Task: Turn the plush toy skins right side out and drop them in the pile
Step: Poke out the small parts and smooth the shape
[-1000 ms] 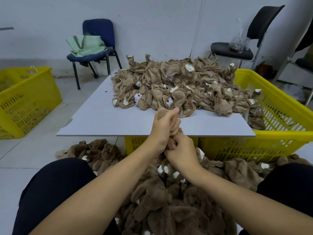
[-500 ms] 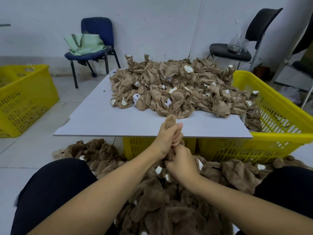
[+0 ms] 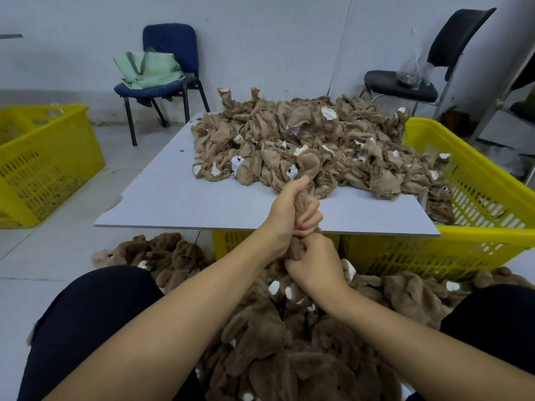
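Just in front of the board's near edge, my left hand grips the upper part of a brown plush toy skin. My right hand sits directly below it and holds the skin's lower part, and most of the skin is hidden inside the two fists. A heap of inside-out tan skins with white patches lies on the white board. A pile of furry brown skins turned right side out fills the floor between my knees.
The board rests on a yellow basket at the right, with skins hanging over its rim. Another yellow basket stands at the left. A blue chair with a green bag and a black chair stand by the wall.
Both hands stay clamped on the same skin, shifting only slightly. The tan tip that stuck out above my left fist half a second ago is no longer distinct.
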Available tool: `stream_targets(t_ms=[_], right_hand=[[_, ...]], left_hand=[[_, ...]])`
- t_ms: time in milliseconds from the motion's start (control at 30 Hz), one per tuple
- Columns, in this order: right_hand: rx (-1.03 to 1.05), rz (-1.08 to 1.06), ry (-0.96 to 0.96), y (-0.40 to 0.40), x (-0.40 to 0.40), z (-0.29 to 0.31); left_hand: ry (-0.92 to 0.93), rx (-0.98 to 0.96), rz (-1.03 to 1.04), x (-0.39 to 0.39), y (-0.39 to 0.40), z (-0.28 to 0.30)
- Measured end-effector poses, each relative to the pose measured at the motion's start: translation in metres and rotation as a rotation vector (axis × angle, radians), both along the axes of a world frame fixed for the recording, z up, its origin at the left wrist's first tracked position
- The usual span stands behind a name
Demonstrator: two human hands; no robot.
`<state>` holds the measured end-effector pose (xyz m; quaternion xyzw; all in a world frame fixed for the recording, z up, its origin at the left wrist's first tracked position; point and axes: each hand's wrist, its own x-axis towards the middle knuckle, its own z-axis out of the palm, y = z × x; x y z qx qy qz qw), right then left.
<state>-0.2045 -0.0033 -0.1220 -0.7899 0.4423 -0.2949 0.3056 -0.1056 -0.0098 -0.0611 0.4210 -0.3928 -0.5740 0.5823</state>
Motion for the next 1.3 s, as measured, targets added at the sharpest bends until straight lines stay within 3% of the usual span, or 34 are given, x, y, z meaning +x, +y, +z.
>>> stream_targets(t_ms=[167, 400, 567, 867, 967, 1100, 1200, 1300], right_hand=[[0.013, -0.003, 0.184, 0.007, 0.0, -0.019], [0.045, -0.007, 0.183, 0.007, -0.003, -0.011], [-0.033, -0.033, 0.063, 0.006, 0.001, 0.011], [-0.115, -0.014, 0.055, 0.005, 0.008, 0.02], [-0.105, -0.007, 0.074, 0.002, 0.008, 0.011], [0.009, 0.089, 0.291, 0.005, 0.002, -0.004], [0.002, 0.089, 0.261, 0.005, 0.0, -0.003], [-0.142, 0.067, 0.157, 0.005, -0.001, 0.009]], left_hand=[[0.137, 0.158, 0.01, -0.003, 0.0, -0.022], [0.201, 0.07, 0.12, -0.008, 0.007, -0.02], [0.164, -0.062, 0.099, 0.0, 0.005, -0.002], [0.077, -0.035, 0.102, 0.013, -0.001, 0.011], [0.065, -0.03, 0.167, 0.01, -0.002, 0.004], [0.024, 0.102, 0.372, -0.006, 0.006, -0.028], [0.111, 0.102, 0.376, -0.011, 0.008, -0.025], [0.084, -0.008, 0.447, -0.011, 0.011, -0.004]])
